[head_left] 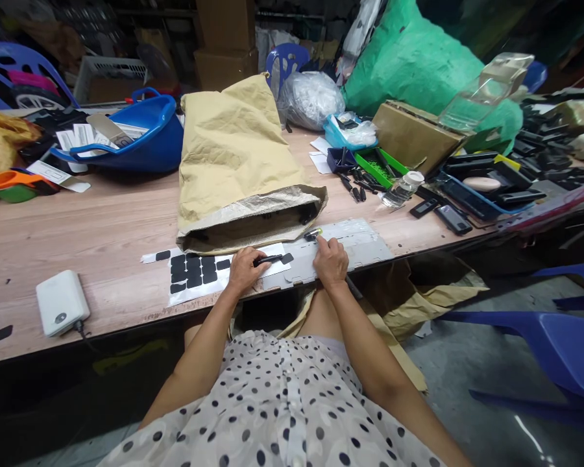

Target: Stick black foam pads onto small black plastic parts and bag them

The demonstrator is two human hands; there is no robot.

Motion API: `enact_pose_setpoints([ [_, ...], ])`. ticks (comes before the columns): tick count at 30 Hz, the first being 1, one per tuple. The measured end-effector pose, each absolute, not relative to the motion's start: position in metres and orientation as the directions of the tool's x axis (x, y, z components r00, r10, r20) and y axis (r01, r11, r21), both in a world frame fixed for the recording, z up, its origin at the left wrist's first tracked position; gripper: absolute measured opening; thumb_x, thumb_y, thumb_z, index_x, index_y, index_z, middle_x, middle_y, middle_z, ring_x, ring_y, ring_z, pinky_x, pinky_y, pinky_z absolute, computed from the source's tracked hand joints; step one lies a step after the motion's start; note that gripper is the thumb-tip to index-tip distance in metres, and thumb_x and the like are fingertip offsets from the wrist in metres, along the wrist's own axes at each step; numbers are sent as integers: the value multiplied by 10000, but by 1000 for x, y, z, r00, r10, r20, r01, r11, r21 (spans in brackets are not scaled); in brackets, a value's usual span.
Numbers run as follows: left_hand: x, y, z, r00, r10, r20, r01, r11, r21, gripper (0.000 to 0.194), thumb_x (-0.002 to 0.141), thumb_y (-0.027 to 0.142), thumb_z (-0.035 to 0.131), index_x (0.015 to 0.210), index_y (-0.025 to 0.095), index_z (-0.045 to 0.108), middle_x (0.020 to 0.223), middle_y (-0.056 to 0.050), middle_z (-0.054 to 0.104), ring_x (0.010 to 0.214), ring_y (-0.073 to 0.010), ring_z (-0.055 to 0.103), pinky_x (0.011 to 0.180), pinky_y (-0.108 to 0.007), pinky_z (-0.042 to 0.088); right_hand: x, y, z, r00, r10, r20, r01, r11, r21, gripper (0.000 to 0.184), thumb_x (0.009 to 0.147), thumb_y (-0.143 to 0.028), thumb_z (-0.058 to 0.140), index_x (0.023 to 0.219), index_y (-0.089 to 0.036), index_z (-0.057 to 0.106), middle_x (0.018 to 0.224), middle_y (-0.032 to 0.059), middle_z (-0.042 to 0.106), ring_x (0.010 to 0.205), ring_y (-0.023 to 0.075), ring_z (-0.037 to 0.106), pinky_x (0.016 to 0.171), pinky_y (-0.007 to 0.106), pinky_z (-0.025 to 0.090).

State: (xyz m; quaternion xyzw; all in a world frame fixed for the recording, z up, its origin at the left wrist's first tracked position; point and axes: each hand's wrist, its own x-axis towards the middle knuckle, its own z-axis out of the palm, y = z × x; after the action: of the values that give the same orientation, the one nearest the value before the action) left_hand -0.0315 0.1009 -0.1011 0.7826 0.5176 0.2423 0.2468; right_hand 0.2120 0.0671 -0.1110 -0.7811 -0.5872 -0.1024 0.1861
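My left hand (244,269) is closed around a slim black piece (268,259), held low over the right end of a white sheet (179,297). Rows of black rounded-square stickers (193,271) cover much of that sheet. My right hand (331,261) is a fist over a flat grey board (365,243). From its far side pokes a tool's shiny end (313,234) with a yellow-green spot; the fingers hide its middle, so its kind is unclear. Just beyond both hands, a tan paper sack (238,155) lies with its dark mouth facing me.
At the left are a white power bank (63,303) with a cable and a blue basin (148,133) of cards. To the right stand a clear jar (403,189), a green tray (380,167) and a blue tray (472,198) of black parts. A blue chair (559,350) is lower right.
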Motion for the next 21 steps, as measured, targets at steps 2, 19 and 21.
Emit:
enact_pose_setpoints([
  [2,-33,100,-98,353,926,138,682,-355,639,163,841,340,645,946,248,729,937,-36,684,947,-242,597,861,-367,471,208,66,-113,287,872,398,957,-244,-155,368,917,-157,462,1215,-196,675,918,107,557,860,238,473,674,318,326],
  [19,-32,-19,-168,274,888,-370,828,-21,561,165,825,273,552,683,262,636,613,-54,659,654,-290,698,567,-358,440,207,66,-116,272,868,415,962,-248,-114,372,902,-150,446,1217,-183,641,925,106,552,863,247,460,681,328,309],
  [21,-36,-17,-174,271,906,-326,818,-38,574,152,779,225,568,640,262,616,522,-26,598,572,-276,673,519,-336,400,207,67,-116,274,870,411,962,-249,-115,375,903,-151,445,1222,-184,639,926,106,553,865,249,463,682,328,310],
])
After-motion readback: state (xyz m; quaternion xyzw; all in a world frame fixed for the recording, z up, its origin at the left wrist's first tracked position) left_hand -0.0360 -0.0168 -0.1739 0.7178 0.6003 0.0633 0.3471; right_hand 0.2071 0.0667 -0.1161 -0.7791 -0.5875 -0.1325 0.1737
